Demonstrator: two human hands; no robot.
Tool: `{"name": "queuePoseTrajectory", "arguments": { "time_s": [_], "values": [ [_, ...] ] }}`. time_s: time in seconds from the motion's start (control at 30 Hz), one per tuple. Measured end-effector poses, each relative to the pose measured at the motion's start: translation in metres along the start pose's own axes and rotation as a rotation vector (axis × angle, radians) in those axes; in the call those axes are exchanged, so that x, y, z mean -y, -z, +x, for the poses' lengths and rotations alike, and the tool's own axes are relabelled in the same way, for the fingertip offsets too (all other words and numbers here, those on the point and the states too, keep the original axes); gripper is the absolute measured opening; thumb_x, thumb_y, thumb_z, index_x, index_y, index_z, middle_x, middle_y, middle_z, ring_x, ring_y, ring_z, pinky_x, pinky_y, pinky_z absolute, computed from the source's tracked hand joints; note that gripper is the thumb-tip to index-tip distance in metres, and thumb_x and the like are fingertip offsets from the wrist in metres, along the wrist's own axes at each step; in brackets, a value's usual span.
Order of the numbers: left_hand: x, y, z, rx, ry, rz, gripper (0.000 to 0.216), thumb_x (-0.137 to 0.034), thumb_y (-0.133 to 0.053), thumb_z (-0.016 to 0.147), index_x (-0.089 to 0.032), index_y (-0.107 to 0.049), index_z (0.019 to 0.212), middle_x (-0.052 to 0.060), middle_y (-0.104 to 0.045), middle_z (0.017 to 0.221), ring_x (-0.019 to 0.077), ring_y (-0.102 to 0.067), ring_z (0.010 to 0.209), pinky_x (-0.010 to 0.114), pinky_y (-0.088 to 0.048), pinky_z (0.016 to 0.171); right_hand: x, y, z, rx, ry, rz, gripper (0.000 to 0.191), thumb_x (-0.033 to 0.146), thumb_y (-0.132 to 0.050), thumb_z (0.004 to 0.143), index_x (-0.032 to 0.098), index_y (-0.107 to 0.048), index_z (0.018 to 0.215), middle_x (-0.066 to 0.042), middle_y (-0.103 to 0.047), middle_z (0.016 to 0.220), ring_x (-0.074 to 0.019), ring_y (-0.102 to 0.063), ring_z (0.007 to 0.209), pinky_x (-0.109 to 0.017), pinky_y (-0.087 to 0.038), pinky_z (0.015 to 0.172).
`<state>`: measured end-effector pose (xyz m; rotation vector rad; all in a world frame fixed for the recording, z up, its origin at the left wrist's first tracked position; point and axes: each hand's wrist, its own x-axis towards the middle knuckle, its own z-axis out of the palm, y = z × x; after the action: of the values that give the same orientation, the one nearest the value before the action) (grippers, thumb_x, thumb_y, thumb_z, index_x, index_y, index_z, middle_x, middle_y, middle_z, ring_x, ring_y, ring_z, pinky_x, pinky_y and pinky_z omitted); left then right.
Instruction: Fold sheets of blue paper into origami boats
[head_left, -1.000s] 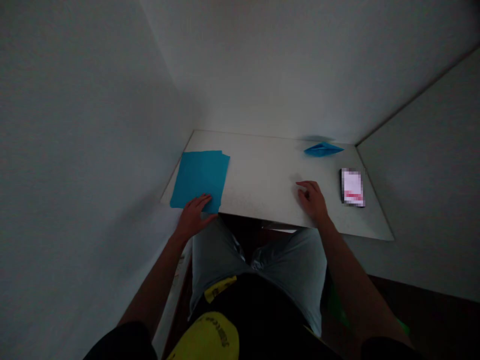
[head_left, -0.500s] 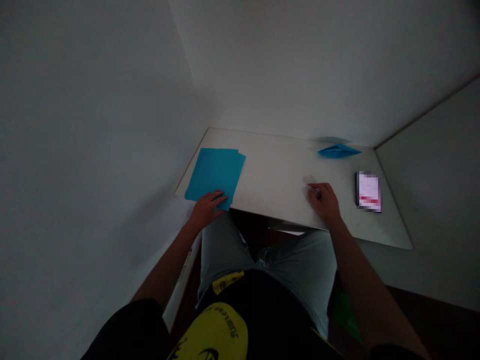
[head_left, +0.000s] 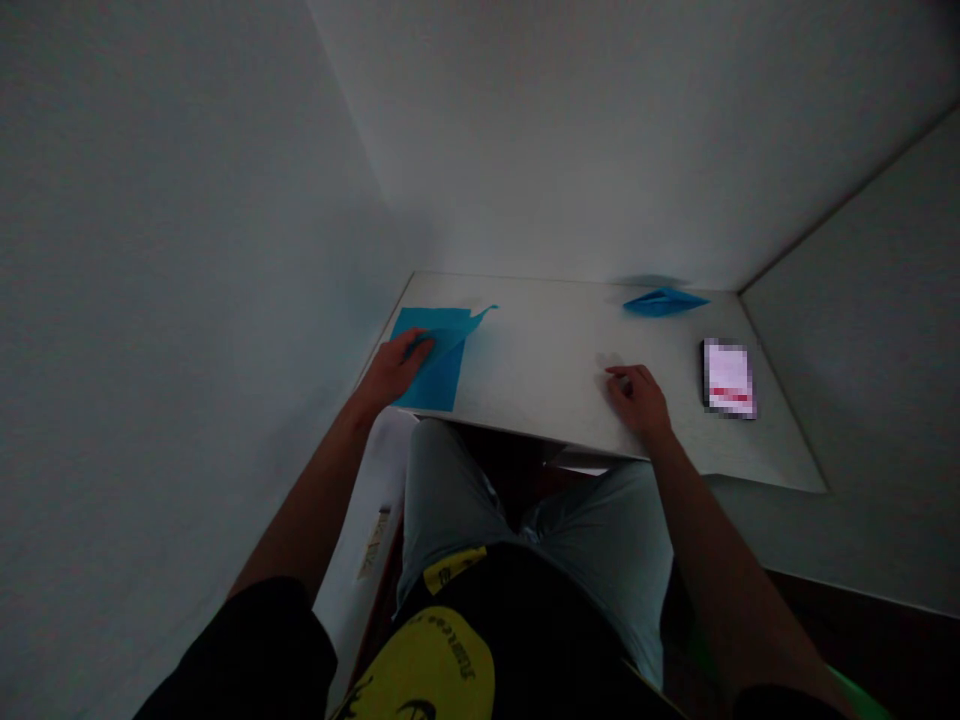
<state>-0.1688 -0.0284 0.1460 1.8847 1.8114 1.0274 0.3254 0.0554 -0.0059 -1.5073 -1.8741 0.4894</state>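
Note:
My left hand [head_left: 398,368] is closed on a blue sheet of paper [head_left: 448,331], lifted and bent over, with its far right corner curling up. Beneath it, another blue sheet [head_left: 442,385] lies flat at the left end of the white table [head_left: 536,350]. Whether more sheets are under that one I cannot tell. My right hand [head_left: 639,402] rests on the table nearer the right side, fingers loosely bent and a gap between index finger and thumb; I see nothing held there. Beyond it, by the back wall, lies a folded blue paper shape [head_left: 665,302], pointed at both ends.
A phone [head_left: 729,378] with a lit, blurred-out screen lies on the right part of the table. Walls close in the table at the left, back and right. My legs [head_left: 600,540] are under its front edge.
My left hand has moved up and away from the table's front edge, raising and folding over the top blue sheet. My right hand stays in about the same place.

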Motion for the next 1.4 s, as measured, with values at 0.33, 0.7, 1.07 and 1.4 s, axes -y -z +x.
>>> {"name": "queuePoseTrajectory", "arguments": {
  "time_s": [0.33,0.7,1.07,1.4],
  "values": [
    [-0.069,0.014,0.09,-0.164,-0.143,-0.502,0.056,-0.071,-0.065,0.109,-0.023,-0.07,0.138,0.008,-0.082,0.12,0.0311,-0.079,0.126,0.047,-0.069,0.102,0.0,0.002,-0.004,-0.013,0.009,0.073,0.038,0.038,-0.062,0.098,0.02,-0.081,0.126,-0.013,-0.075,0.118,-0.0211,-0.065,0.074,-0.042,-0.061,0.085],
    [0.004,-0.127,0.074,0.055,0.163,-0.047,0.035,-0.054,-0.065,0.106,-0.02,-0.073,0.102,0.02,-0.083,0.116,0.0399,-0.074,0.131,0.059,-0.056,0.117,-0.002,-0.002,-0.002,-0.036,-0.027,0.083,0.045,0.047,-0.047,0.112,0.021,-0.078,0.134,-0.016,-0.081,0.125,-0.0295,-0.074,0.1,-0.046,-0.061,0.098],
    [0.015,-0.151,0.114,0.193,0.11,-0.059,0.028,-0.052,-0.069,0.101,-0.025,-0.071,0.095,0.018,-0.081,0.107,0.0401,-0.073,0.124,0.06,-0.054,0.118,0.022,0.007,-0.008,0.228,0.286,-0.164,0.038,0.044,-0.076,0.106,0.029,-0.083,0.141,-0.012,-0.069,0.165,-0.038,-0.066,0.138,-0.057,-0.048,0.12],
    [-0.059,-0.129,0.15,0.924,0.195,-0.307,0.09,-0.088,-0.027,0.109,-0.019,-0.079,0.134,0.02,-0.086,0.126,0.0335,-0.083,0.115,0.044,-0.066,0.097,0.024,0.002,-0.008,0.241,0.27,-0.287,0.046,0.054,-0.073,0.107,0.033,-0.081,0.147,-0.008,-0.072,0.163,-0.0399,-0.06,0.142,-0.058,-0.044,0.119]
  ]
}}
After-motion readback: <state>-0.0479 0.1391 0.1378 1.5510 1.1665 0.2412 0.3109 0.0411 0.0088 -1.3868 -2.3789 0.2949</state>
